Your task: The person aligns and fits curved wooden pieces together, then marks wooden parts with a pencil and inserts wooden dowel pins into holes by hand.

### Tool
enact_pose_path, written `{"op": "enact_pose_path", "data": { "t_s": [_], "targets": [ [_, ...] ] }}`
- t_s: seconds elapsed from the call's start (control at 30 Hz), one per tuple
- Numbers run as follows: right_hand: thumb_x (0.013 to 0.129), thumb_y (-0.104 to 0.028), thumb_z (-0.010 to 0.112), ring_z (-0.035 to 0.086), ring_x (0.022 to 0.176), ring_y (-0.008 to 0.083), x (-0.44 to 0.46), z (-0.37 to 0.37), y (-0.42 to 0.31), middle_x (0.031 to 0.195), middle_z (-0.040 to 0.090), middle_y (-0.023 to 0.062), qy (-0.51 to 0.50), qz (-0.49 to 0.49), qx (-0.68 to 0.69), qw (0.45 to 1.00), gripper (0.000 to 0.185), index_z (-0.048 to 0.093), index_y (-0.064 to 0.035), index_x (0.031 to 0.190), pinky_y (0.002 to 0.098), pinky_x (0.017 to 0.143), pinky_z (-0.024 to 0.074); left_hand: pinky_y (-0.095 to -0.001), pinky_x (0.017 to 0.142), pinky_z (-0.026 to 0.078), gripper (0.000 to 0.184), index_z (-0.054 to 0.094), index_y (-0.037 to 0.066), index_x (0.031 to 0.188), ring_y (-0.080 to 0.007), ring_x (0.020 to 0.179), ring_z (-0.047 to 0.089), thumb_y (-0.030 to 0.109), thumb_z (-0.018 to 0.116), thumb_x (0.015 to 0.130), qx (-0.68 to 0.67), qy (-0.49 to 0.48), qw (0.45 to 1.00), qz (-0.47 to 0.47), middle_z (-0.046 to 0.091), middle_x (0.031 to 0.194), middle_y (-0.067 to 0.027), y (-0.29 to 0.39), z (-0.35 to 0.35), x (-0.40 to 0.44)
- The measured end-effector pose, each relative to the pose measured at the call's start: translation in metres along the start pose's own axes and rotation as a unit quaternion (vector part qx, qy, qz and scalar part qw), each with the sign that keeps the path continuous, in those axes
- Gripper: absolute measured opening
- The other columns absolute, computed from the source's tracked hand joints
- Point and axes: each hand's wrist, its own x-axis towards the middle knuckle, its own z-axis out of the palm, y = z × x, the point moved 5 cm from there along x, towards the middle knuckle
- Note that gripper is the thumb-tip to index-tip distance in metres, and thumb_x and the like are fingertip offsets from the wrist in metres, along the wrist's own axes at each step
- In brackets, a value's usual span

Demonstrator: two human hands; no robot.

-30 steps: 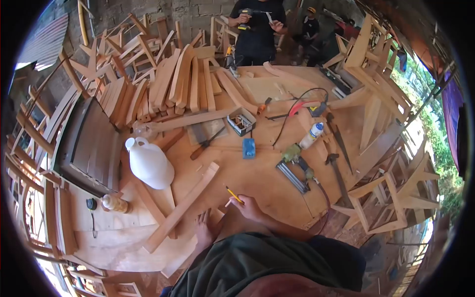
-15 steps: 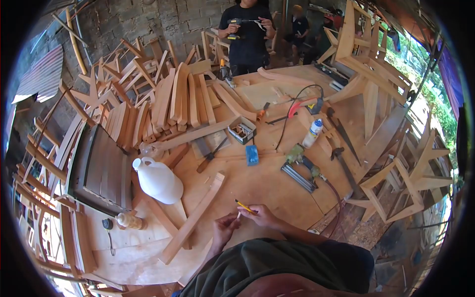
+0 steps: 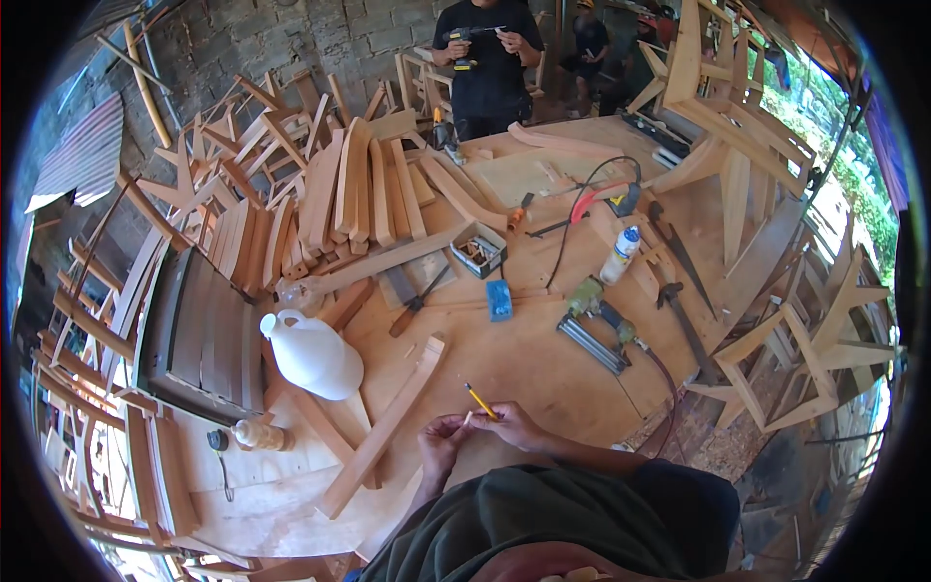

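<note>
Holding, in the head view, a pencil (image 3: pixel 479 399) in closed fingers of the right hand (image 3: pixel 506 427). Having brought the left hand (image 3: pixel 440 448) from beside the board (image 3: pixel 386 427) to the small stick (image 3: pixel 467 420), now pinching it with narrowed fingertips, near the right fingers; leaving the board unheld on the table (image 3: pixel 524 354). Impossible to read any brand or label, white bottle (image 3: pixel 620 256) and nail gun (image 3: pixel 594 330) included.

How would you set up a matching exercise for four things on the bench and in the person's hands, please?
Things:
1. Pencil
2. Plastic jug
3. Nail gun
4. Open box

Descriptions:
A. Green body, lying on the bench
B. Has small pieces inside
C. In the right hand
D. White, standing upright

Right pairs: 1-C, 2-D, 3-A, 4-B
</note>
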Motion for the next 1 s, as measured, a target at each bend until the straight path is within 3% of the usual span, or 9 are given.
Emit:
{"op": "enact_pose_path", "data": {
  "t_s": [0.23, 0.27, 0.33, 0.37, 0.47, 0.57, 0.77, 0.87, 1.0],
  "targets": [
    [0.100, -0.018, 0.070, 0.068, 0.096, 0.0123, 0.007, -0.012, 0.031, 0.101, 0.074, 0.0051, 0.043, 0.004, 0.038, 0.998, 0.019, 0.072, 0.0004, 0.107, 0.0283, 0.090, 0.0533, -0.0309, 0.082, 0.060, 0.036, 0.068, -0.002, 0.117, -0.0192, 0.087, 0.074, 0.002, 0.083, 0.084, 0.250, 0.000, 0.967, 0.049, 0.077, 0.098, -0.0115, 0.027, 0.014, -0.004],
    [0.100, -0.018, 0.070, 0.069, 0.094, 0.0126, 0.011, -0.017, 0.033, 0.099, 0.074, 0.0053, 0.053, -0.001, 0.044, 0.998, 0.019, 0.071, 0.0000, 0.106, 0.0285, 0.088, 0.0535, -0.0320, 0.082, 0.060, 0.040, 0.068, 0.000, 0.118, -0.0210, 0.087, 0.075, 0.005, 0.084, 0.082, 0.301, 0.000, 0.948, 0.101, 0.077, 0.098, -0.0115, 0.026, 0.008, -0.005],
    [0.100, -0.022, 0.070, 0.069, 0.090, 0.0137, 0.008, -0.034, 0.011, 0.095, 0.073, 0.0073, 0.123, -0.047, -0.145, 0.981, 0.022, 0.070, -0.0009, 0.107, 0.0292, 0.083, 0.0537, -0.0342, 0.081, 0.060, 0.048, 0.067, 0.002, 0.121, -0.0246, 0.085, 0.075, 0.009, 0.087, 0.078, 0.386, -0.012, 0.897, 0.217, 0.077, 0.098, -0.0114, 0.019, 0.000, 0.002],
    [0.100, -0.023, 0.071, 0.070, 0.088, 0.0142, 0.006, -0.048, 0.000, 0.094, 0.073, 0.0082, 0.155, -0.064, -0.245, 0.955, 0.023, 0.070, -0.0014, 0.107, 0.0296, 0.080, 0.0538, -0.0384, 0.084, 0.059, 0.055, 0.066, 0.004, 0.124, -0.0304, 0.092, 0.073, 0.012, 0.089, 0.074, 0.412, 0.022, 0.889, 0.198, 0.075, 0.104, -0.0121, 0.009, -0.011, 0.001],
    [0.098, -0.029, 0.071, 0.067, 0.073, 0.0261, 0.008, -0.089, 0.005, 0.083, 0.068, 0.0170, 0.234, -0.058, -0.299, 0.923, 0.026, 0.067, -0.0041, 0.106, 0.0385, 0.068, 0.0509, -0.0427, 0.087, 0.057, 0.059, 0.063, 0.005, 0.128, -0.0335, 0.101, 0.069, 0.012, 0.088, 0.074, 0.455, -0.003, 0.851, 0.262, 0.072, 0.113, -0.0138, -0.009, -0.020, 0.000],
    [0.098, -0.029, 0.072, 0.064, 0.077, 0.0140, 0.012, -0.117, 0.012, 0.086, 0.069, 0.0080, 0.274, -0.066, -0.233, 0.931, 0.028, 0.066, -0.0027, 0.104, 0.0339, 0.068, 0.0497, -0.0453, 0.092, 0.055, 0.059, 0.060, 0.005, 0.129, -0.0364, 0.108, 0.064, 0.011, 0.086, 0.076, 0.520, -0.048, 0.815, 0.253, 0.068, 0.118, -0.0153, -0.004, -0.008, -0.008],
    [0.098, -0.022, 0.073, 0.065, 0.086, 0.0094, 0.018, -0.133, 0.004, 0.088, 0.067, 0.0024, 0.308, -0.034, -0.220, 0.925, 0.021, 0.066, -0.0031, 0.103, 0.0288, 0.075, 0.0522, -0.0480, 0.097, 0.052, 0.057, 0.057, 0.004, 0.130, -0.0397, 0.113, 0.061, 0.015, 0.083, 0.081, 0.573, -0.086, 0.796, 0.176, 0.066, 0.118, -0.0171, -0.012, -0.005, -0.002],
    [0.100, -0.016, 0.070, 0.066, 0.093, 0.0104, 0.036, -0.135, 0.007, 0.095, 0.068, 0.0021, 0.287, -0.101, -0.013, 0.953, 0.018, 0.067, -0.0006, 0.108, 0.0266, 0.085, 0.0532, -0.0481, 0.097, 0.052, 0.058, 0.055, 0.004, 0.132, -0.0397, 0.113, 0.060, 0.017, 0.082, 0.082, 0.583, -0.086, 0.792, 0.159, 0.066, 0.119, -0.0180, -0.011, -0.003, -0.001],
    [0.099, -0.014, 0.070, 0.065, 0.096, 0.0097, 0.077, -0.149, -0.080, 0.101, 0.069, 0.0020, 0.260, -0.170, 0.054, 0.949, 0.021, 0.067, 0.0006, 0.114, 0.0256, 0.087, 0.0518, -0.0478, 0.095, 0.053, 0.056, 0.056, 0.003, 0.131, -0.0397, 0.113, 0.061, 0.018, 0.081, 0.083, 0.562, -0.067, 0.811, 0.151, 0.066, 0.119, -0.0186, -0.013, -0.004, 0.000]
  ]
}}
